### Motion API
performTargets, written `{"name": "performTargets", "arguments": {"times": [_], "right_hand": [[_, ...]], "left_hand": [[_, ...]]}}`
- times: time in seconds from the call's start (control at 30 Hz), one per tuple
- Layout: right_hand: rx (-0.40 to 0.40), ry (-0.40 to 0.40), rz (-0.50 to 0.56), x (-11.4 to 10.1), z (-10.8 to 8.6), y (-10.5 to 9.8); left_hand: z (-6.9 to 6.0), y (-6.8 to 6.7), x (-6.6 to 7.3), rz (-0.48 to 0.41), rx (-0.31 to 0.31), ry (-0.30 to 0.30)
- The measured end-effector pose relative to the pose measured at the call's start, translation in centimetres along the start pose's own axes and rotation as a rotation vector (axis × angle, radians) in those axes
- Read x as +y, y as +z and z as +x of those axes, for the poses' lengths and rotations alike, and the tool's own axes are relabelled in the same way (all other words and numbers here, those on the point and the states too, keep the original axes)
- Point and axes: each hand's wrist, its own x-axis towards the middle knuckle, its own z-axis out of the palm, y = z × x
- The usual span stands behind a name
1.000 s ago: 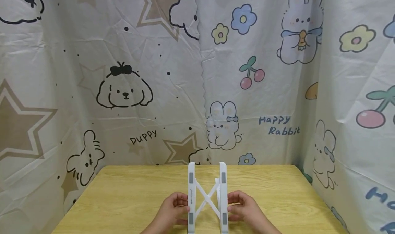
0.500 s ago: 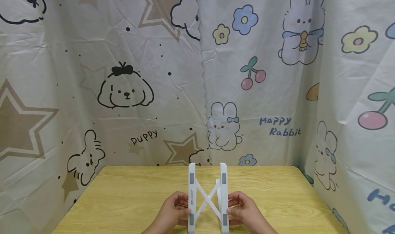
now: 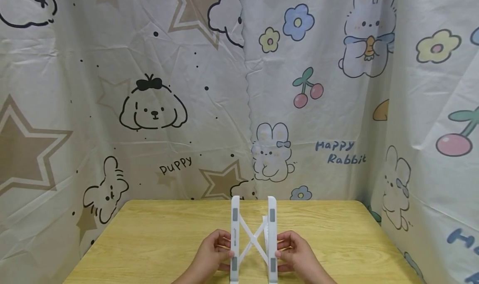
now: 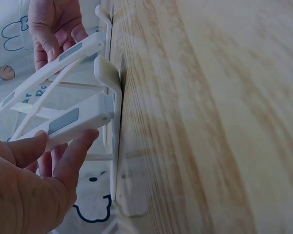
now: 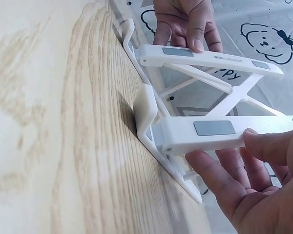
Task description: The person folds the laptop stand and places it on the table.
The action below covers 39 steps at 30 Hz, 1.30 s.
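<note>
A white folding stand (image 3: 253, 240) with two long bars, grey pads and an X-shaped brace stands at the near middle of the table. My left hand (image 3: 210, 253) pinches its left bar between thumb and fingers; the left wrist view shows the thumb beside a grey pad (image 4: 63, 121). On the other side my right hand (image 3: 298, 253) pinches the right bar, the thumb on the bar's face and the fingers behind it, as in the right wrist view (image 5: 254, 178). Hooked ends of the stand (image 5: 145, 111) rest against the wooden surface.
The wooden table (image 3: 161, 230) spreads to both sides of the stand. Behind it and along both sides hangs a pale curtain (image 3: 217, 122) printed with puppies, rabbits, stars and flowers.
The left bar has shifted slightly to the right, so the two bars stand a little closer together. Both hands keep their hold, the left hand moving with its bar.
</note>
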Motion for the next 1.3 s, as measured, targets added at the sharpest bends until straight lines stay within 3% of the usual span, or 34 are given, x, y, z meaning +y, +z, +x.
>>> {"name": "performTargets", "arguments": {"times": [0.67,1.3], "right_hand": [[0.034,-0.018,0.006,0.4,0.2,1.2],[0.059,-0.032,0.016,0.5,0.8,2.2]], "left_hand": [[1.0,0.8,-0.2,0.063,0.032,-0.015],[1.6,2.0,-0.2,0.088,0.032,0.013]]}}
